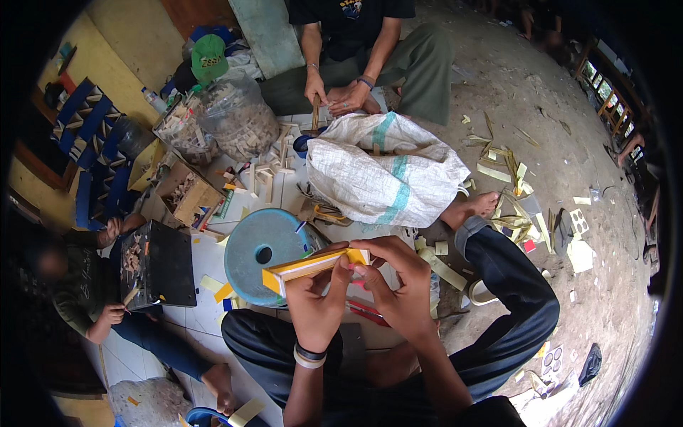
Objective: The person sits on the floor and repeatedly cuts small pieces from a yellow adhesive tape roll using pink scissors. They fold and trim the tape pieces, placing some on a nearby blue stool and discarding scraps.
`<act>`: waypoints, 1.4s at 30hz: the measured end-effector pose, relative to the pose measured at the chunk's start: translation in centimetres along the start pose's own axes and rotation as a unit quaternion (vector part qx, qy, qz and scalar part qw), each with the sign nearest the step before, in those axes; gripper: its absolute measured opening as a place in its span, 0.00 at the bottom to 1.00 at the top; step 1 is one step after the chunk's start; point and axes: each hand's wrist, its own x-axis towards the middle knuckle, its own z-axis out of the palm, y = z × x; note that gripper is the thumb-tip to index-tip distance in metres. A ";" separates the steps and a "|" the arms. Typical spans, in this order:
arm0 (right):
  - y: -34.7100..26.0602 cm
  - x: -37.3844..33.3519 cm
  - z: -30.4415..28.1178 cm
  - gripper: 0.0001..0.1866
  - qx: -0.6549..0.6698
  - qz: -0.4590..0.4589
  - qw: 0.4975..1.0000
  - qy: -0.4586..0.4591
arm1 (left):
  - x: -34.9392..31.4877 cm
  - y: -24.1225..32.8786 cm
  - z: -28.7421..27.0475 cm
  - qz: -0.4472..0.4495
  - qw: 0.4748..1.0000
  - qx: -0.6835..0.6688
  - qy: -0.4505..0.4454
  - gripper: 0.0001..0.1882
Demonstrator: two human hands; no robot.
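Note:
In front of my crossed legs, both hands hold a long, narrow yellow-and-white box-like piece (309, 266), tilted up toward the right. My left hand (316, 302) is closed round its underside, with the thumb pressed near the right end. My right hand (402, 285) grips that right end, thumb and forefinger closed on it. The two thumbs almost meet there, beside a small pink spot I cannot make out. Just beyond the piece sits a round blue-grey tub or stool (245, 245) with a dark hole in its top. Below my hands lies a red-handled tool (366, 312), partly hidden.
A white woven sack (356, 171) lies ahead, before a seated person (348, 43) holding a stick. At left, another person works beside a black board (171, 263). Beyond are a clear tub of wood pieces (238, 117) and a wooden box (186, 193). Yellow scraps (509, 171) litter the right.

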 end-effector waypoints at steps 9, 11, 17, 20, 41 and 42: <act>-0.3 -0.3 0.5 0.19 -0.012 -0.034 0.999 0.005 | -0.8 -0.7 0.1 0.075 0.992 0.055 0.087 0.11; -0.4 -0.3 0.5 0.19 -0.008 -0.034 0.999 -0.004 | -0.7 -0.5 -0.1 0.070 0.993 0.054 0.078 0.11; -0.9 0.3 0.5 0.17 0.108 0.058 0.992 -0.015 | -0.3 1.3 -1.2 -0.008 0.997 -0.075 -0.014 0.14; -1.1 1.4 0.4 0.15 0.187 0.050 0.981 -0.016 | 0.1 2.7 -2.2 -0.009 0.988 -0.130 -0.080 0.16; -3.6 3.1 1.3 0.11 0.323 0.156 0.933 0.030 | 1.8 3.6 -1.3 0.000 0.992 -0.127 -0.001 0.11; -3.6 3.2 1.3 0.11 0.323 0.153 0.934 0.024 | 1.8 3.6 -1.3 0.018 0.995 -0.093 0.030 0.09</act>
